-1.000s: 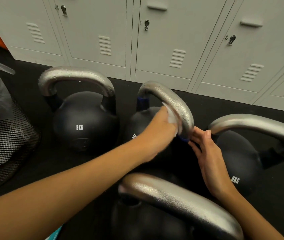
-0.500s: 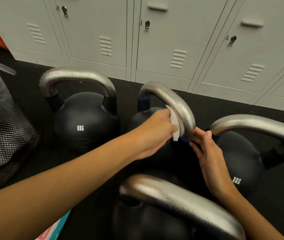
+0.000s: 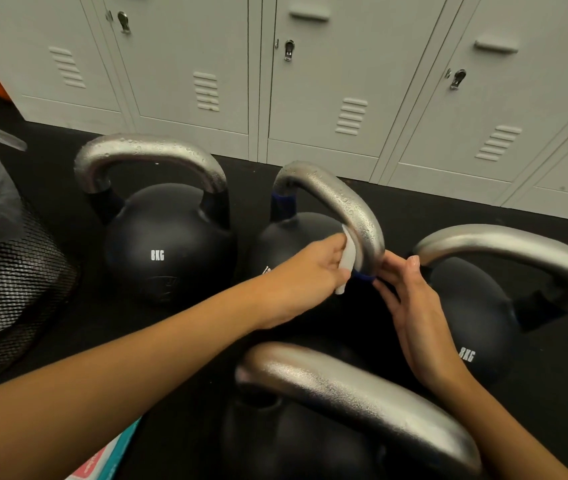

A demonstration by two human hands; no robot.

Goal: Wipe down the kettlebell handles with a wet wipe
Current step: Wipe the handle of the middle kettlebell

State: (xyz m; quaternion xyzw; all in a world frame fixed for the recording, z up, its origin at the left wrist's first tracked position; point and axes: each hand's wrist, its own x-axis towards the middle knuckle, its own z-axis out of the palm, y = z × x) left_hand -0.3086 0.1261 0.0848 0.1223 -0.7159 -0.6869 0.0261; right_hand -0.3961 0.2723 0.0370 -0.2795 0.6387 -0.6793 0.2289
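Observation:
Several black kettlebells with silver handles stand on the black floor. The middle kettlebell's handle [image 3: 341, 199] arches up, beaded with droplets, with blue bands at its feet. My left hand [image 3: 306, 275] pinches a white wet wipe [image 3: 347, 263] against the inner side of that handle's near leg. My right hand [image 3: 410, 303] touches the outer side of the same leg with its fingertips, near the blue band. The 8KG kettlebell [image 3: 168, 244] at left also has a wet handle. Another 8KG kettlebell [image 3: 476, 306] sits right, and one handle [image 3: 355, 393] lies nearest me.
Grey lockers [image 3: 310, 81] line the back wall. A black mesh bin [image 3: 5, 278] with a plastic liner stands at left. A pink and teal packet [image 3: 105, 459] peeks out under my left forearm at the bottom edge.
My left hand has slid the wipe down the handle's inner side towards the near leg. The right hand has stayed at the leg's base.

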